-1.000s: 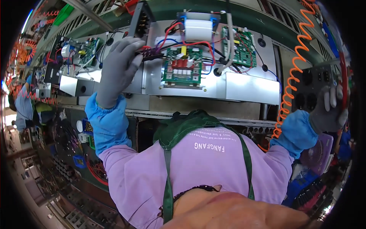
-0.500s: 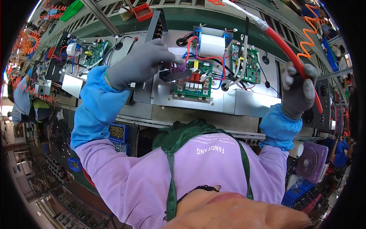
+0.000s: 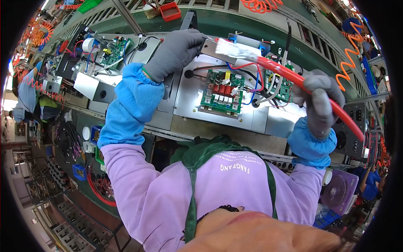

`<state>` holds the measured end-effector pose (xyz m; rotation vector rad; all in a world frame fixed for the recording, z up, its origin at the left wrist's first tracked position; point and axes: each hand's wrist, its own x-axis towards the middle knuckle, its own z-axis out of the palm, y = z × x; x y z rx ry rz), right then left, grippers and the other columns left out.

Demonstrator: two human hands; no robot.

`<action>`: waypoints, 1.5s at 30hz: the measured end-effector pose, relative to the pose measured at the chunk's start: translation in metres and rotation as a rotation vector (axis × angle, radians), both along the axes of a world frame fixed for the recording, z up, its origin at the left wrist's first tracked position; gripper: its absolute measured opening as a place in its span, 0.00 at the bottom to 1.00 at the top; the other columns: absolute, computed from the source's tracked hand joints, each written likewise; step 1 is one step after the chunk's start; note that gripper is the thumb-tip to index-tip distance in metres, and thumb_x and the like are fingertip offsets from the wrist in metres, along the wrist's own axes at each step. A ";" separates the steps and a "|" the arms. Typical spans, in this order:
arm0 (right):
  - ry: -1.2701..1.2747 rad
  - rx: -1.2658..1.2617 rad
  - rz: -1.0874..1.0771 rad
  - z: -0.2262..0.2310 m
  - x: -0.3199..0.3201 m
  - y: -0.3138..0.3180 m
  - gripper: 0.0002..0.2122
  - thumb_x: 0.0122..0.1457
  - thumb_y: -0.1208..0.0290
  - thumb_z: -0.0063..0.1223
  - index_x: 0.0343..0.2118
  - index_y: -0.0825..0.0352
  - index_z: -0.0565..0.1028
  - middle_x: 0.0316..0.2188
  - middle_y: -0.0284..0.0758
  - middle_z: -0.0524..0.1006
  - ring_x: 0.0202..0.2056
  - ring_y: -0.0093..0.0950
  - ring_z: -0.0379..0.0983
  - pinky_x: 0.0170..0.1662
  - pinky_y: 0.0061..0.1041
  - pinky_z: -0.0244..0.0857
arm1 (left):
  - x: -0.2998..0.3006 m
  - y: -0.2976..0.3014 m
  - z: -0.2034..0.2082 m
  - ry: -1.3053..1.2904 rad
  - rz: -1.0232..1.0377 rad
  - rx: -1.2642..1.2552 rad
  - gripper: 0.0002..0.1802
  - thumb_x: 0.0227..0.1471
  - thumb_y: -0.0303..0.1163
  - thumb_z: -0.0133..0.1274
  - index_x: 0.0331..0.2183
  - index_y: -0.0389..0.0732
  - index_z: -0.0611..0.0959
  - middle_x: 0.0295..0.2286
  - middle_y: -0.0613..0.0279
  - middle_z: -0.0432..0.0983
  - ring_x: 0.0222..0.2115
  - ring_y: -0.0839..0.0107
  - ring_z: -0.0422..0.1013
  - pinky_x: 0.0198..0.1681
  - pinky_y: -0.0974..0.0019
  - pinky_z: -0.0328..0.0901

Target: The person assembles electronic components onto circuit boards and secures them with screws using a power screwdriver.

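Note:
My left hand, in a grey glove, is closed on the end of a small flat metal bracket with a hole in it, above the open chassis. My right hand, also gloved, is wrapped round the red handle of a long brush. The brush's white, coated-looking head lies against the bracket or just over it; exact contact is hard to tell. Below them, a green circuit board with red and white components sits on the silver chassis. Red, blue and black wires run to its right.
A second green board stands at the right of the chassis. More part-built units line the bench at left. Orange coiled hoses hang at the upper right. Behind is a red bin; a purple fan stands lower right.
The brush head has come down and left to the bracket. My left hand has risen and moved right, turning the bracket up, away from the circuit board. The view has shifted slightly.

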<state>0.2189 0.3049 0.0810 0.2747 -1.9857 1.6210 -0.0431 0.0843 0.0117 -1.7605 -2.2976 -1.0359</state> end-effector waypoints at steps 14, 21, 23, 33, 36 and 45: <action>0.183 0.610 -0.163 0.007 -0.022 -0.039 0.06 0.43 0.79 0.55 0.27 0.66 0.78 0.17 0.35 0.75 0.17 0.27 0.74 0.22 0.23 0.67 | 0.000 -0.005 -0.001 0.015 0.022 -0.013 0.14 0.49 0.21 0.52 0.41 0.38 0.80 0.35 0.55 0.78 0.34 0.61 0.75 0.39 0.65 0.69; 0.187 0.565 -0.206 0.004 -0.019 -0.042 0.07 0.42 0.80 0.59 0.27 0.67 0.78 0.16 0.36 0.75 0.17 0.26 0.73 0.21 0.23 0.66 | -0.003 -0.003 -0.002 0.034 0.032 -0.024 0.14 0.48 0.21 0.51 0.41 0.38 0.80 0.35 0.54 0.77 0.36 0.61 0.76 0.40 0.66 0.68; 0.183 0.558 -0.168 0.007 -0.018 -0.044 0.06 0.43 0.80 0.58 0.27 0.67 0.78 0.17 0.35 0.75 0.17 0.26 0.73 0.21 0.22 0.66 | -0.004 -0.003 -0.002 0.079 -0.003 -0.036 0.15 0.49 0.20 0.51 0.41 0.37 0.80 0.35 0.54 0.77 0.35 0.60 0.75 0.41 0.66 0.68; -0.080 0.454 -0.301 -0.011 0.000 -0.030 0.04 0.51 0.79 0.53 0.30 0.70 0.78 0.18 0.34 0.76 0.19 0.20 0.73 0.23 0.19 0.66 | -0.004 -0.004 -0.003 0.038 -0.003 -0.025 0.13 0.48 0.19 0.51 0.39 0.36 0.80 0.32 0.53 0.76 0.32 0.61 0.75 0.38 0.67 0.68; -0.069 0.264 -0.275 -0.004 0.009 -0.034 0.06 0.51 0.79 0.52 0.32 0.72 0.77 0.20 0.36 0.77 0.20 0.21 0.73 0.25 0.20 0.67 | -0.005 -0.003 -0.003 0.034 -0.004 -0.021 0.13 0.48 0.18 0.50 0.38 0.36 0.80 0.30 0.54 0.75 0.30 0.63 0.74 0.37 0.67 0.68; -0.138 0.317 -0.266 -0.017 -0.002 -0.033 0.07 0.52 0.76 0.53 0.33 0.70 0.78 0.23 0.37 0.78 0.23 0.23 0.76 0.27 0.22 0.69 | -0.001 -0.004 -0.001 -0.005 0.031 -0.034 0.10 0.49 0.26 0.53 0.37 0.39 0.81 0.31 0.54 0.76 0.32 0.57 0.73 0.38 0.63 0.68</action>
